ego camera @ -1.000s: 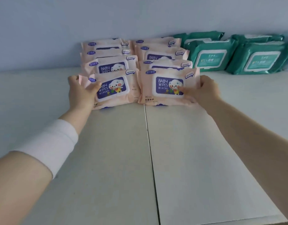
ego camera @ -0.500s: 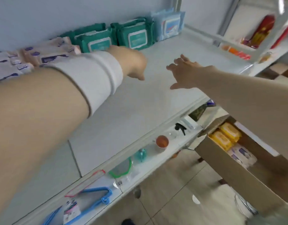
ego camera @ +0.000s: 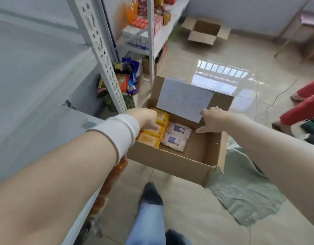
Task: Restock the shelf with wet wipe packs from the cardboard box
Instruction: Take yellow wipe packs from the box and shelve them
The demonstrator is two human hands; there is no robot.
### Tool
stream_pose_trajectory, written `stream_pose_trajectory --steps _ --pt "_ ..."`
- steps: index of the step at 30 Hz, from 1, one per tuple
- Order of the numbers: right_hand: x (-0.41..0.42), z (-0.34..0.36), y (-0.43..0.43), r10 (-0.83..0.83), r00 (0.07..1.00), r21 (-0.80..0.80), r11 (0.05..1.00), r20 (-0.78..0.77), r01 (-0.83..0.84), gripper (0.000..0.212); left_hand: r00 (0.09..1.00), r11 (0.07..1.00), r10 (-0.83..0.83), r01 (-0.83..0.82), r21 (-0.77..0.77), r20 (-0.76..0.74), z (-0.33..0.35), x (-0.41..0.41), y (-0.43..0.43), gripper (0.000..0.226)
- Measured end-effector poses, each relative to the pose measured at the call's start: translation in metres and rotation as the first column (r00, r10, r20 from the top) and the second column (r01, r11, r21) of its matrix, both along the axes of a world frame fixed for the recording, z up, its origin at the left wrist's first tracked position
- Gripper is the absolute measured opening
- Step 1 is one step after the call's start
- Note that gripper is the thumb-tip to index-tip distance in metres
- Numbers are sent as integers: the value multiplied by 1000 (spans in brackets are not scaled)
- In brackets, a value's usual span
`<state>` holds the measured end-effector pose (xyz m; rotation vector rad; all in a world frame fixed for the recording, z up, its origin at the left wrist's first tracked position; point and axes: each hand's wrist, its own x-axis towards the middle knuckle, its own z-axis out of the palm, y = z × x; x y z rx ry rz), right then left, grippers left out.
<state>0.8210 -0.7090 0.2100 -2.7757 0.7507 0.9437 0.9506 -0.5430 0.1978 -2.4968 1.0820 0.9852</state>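
— Where are you with the restock?

— Both arms are down over the cardboard box (ego camera: 172,161), which sits on the floor at about one o'clock from my feet. My left hand (ego camera: 145,119) is on the yellow packs (ego camera: 151,137) stacked along the box's nine o'clock wall; the fingers curl down onto the top one, though I can't tell whether they have truly closed on it.

— And the right?

— My right hand (ego camera: 214,120) is spread, fingers apart, holding nothing, hovering near the twelve o'clock flap with the white paper sheet (ego camera: 184,99) on it.

— What should it take?

— The two pink baby-wipe packs (ego camera: 175,137) lying flat just beside the yellow ones, at three o'clock of them. I'd drop the right hand onto the nearer pink pack and pinch it across its short sides (soft packs sag if you lift by one corner).

— Anything to watch?

— The packs touch each other, so I'd lift straight up to avoid dragging a neighbour, then swing back to the shelf (ego camera: 34,85) at nine o'clock.
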Motion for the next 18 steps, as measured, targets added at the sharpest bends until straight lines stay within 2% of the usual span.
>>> stream_pose_trajectory --steps 3,5,8,11,15,18 --pt "12 -53 -21 -78 997 90 993 -28 80 71 994 995 74 -68 69 -78 -53 32 -33 66" --pt "23 -94 -29 -149 988 147 977 -24 151 70 966 981 196 -191 45 -172 -93 58 -55 77" --pt "49 -165 -32 -292 953 283 910 -87 304 69 817 865 470 -502 -11 -333 -159 101 -80 85" --pt "80 -250 -26 -478 861 449 740 -174 501 74 669 727 627 -686 -7 -400 -235 138 -106 93" --pt "140 -374 -10 -615 751 576 533 -239 620 74 679 662 684 -731 -166 -266 -340 176 -138 89" --pt "185 -443 4 -777 590 592 373 -222 714 85 628 585 760 -773 -244 -166 -404 182 -150 88"
